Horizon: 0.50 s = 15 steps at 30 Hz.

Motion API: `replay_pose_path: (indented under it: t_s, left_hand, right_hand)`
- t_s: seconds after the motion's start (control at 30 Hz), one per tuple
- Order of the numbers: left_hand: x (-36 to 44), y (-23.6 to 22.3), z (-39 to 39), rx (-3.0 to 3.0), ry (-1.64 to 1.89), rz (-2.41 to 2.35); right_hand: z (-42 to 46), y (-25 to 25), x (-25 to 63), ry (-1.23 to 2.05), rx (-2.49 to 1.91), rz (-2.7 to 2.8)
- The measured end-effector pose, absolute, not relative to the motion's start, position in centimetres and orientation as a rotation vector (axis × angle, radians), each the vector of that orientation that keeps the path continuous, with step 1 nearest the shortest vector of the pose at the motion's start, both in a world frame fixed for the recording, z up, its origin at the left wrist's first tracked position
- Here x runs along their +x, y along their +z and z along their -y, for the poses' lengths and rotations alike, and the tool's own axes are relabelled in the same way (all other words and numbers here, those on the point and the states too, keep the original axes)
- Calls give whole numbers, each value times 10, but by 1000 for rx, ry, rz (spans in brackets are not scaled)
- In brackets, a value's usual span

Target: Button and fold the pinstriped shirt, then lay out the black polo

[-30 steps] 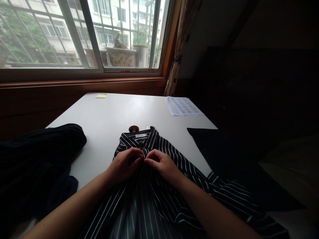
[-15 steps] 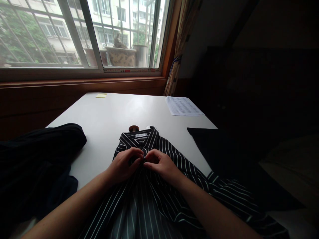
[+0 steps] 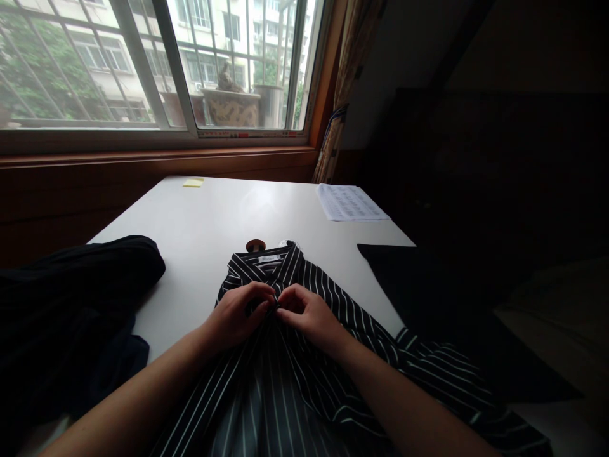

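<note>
A black shirt with white stripes [image 3: 333, 304] lies on the table with its collar pointing away from me and a pale label inside the neck. Just below the collar, my left hand [image 3: 242, 308] pinches the front edge of the shirt between thumb and fingers. Facing it, my right hand [image 3: 307, 311] is closed in a pinch on the same front, its fingertips almost meeting those of the left. Whatever small part sits between the fingertips is hidden. Lower down, the shirt's front hangs apart, and one sleeve [image 3: 442, 368] stretches out to the right.
Dark folded clothing [image 3: 85, 304] lies on the left of the white table [image 3: 200, 222]. On the right is a flat dark cloth [image 3: 428, 298]. Printed sheets [image 3: 352, 203] and a yellow sticky note [image 3: 193, 183] rest at the back. A brown round object [image 3: 255, 245] stands behind the collar.
Both hands stay at the same place on the shirt front. The right fingers and thumb shift slightly around the fabric, and the cloth below them moves a little.
</note>
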<state>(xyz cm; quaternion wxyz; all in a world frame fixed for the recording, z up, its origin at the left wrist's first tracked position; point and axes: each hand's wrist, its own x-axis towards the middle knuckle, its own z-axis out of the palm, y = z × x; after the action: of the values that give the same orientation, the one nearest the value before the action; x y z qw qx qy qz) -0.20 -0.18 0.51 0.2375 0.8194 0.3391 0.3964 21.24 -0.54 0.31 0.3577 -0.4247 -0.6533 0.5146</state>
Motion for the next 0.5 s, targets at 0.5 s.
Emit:
replay_pose_path:
  t_s: [0.5]
  left_hand:
    - [-2, 5, -1, 2160, 1182, -1128]
  right_hand:
    - [7, 10, 210, 1272, -1140, 1710]
